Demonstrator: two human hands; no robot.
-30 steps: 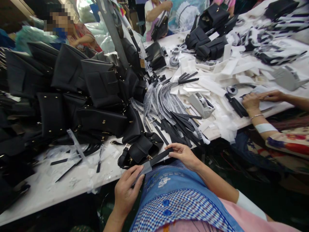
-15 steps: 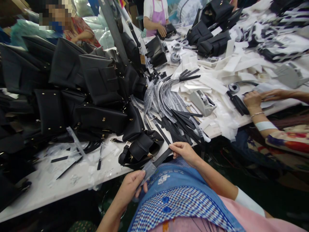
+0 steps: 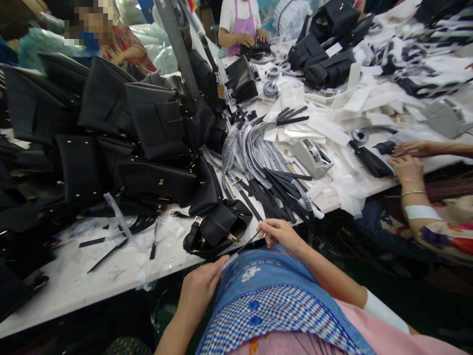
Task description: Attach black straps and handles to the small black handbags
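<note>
Head | left hand (image 3: 201, 283) is closed on plastic (image 3: 229, 261), right hand (image 3: 280, 235) pinches strap (image 3: 250, 242) | plastic is at one end; the rest looks uncovered

Handbag workshop. The setting is indicated by black handbags (image 3: 153, 121) heaped along a shared bench (image 3: 70, 296), a sheaf of plastic-wrapped straps (image 3: 252, 148), a grey tape dispenser (image 3: 309, 158) among loose white sheets (image 3: 334, 134), and co-workers (image 3: 447, 236) at the bench, one wearing a purple apron (image 3: 241, 23).

White table (image 3: 70, 291), heaped black bags (image 3: 157, 121), buckled bag (image 3: 219, 224) near the edge, partly wrapped straps (image 3: 253, 148), grey dispenser (image 3: 308, 159), white sheets (image 3: 328, 129)
</note>
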